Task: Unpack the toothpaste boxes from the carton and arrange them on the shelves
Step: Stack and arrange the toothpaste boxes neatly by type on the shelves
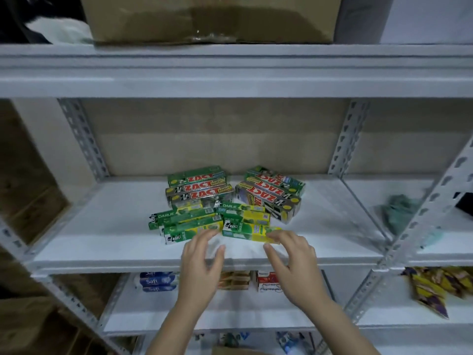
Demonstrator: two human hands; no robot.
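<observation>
Several toothpaste boxes lie on the white middle shelf [102, 242]. At the back are two stacks of Zact boxes [199, 188], one straight and one turned askew [271, 193]. In front lie green and yellow Darlie boxes in a left group [184, 221] and a right group [245, 221]. My left hand [202, 262] hovers with relaxed fingers just before the left group, fingertips near a box end. My right hand [291, 262] has its fingertips on the right end of the nearest Darlie box [245, 230]. Only a brown corner at the bottom edge [230, 351] may be the carton.
A large cardboard box [210, 19] sits on the top shelf. The lower shelf holds blue packs [156, 281] and red-white boxes [267, 280]. To the right are a green cloth [399, 211] and yellow snack packets [432, 288]. Perforated metal uprights [348, 139] frame the bay.
</observation>
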